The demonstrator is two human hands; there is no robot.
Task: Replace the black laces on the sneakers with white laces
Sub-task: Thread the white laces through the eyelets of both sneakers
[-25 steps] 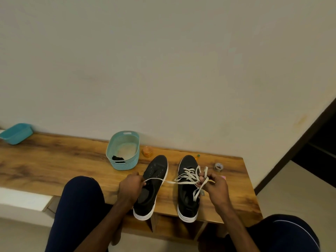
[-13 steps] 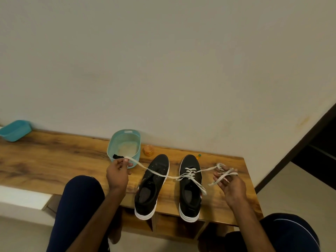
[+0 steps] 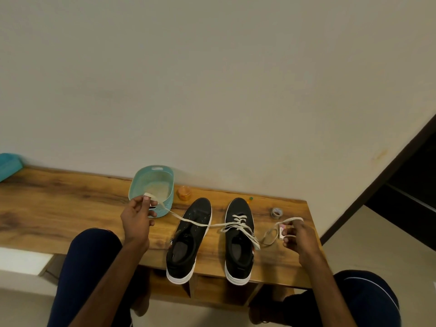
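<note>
Two black sneakers with white soles stand side by side on a wooden bench (image 3: 59,208). The right sneaker (image 3: 239,241) has a white lace (image 3: 193,221) threaded through its eyelets; the left sneaker (image 3: 187,241) has no lace. My left hand (image 3: 138,219) pinches one lace end, pulled out to the left across the left sneaker, in front of a teal basket. My right hand (image 3: 298,237) holds the other end, looped over its fingers, to the right of the right sneaker.
The teal basket (image 3: 153,185) stands at the back by the wall. Beside it sits a small orange jar (image 3: 184,193). A tape roll (image 3: 276,212) and a small pink card (image 3: 282,228) lie near the bench's right end. Another teal tray (image 3: 8,165) is far left.
Both hands have pulled apart from the right sneaker, drawing the white lace taut: the left hand went left toward the basket, the right hand went right toward the bench end.
</note>
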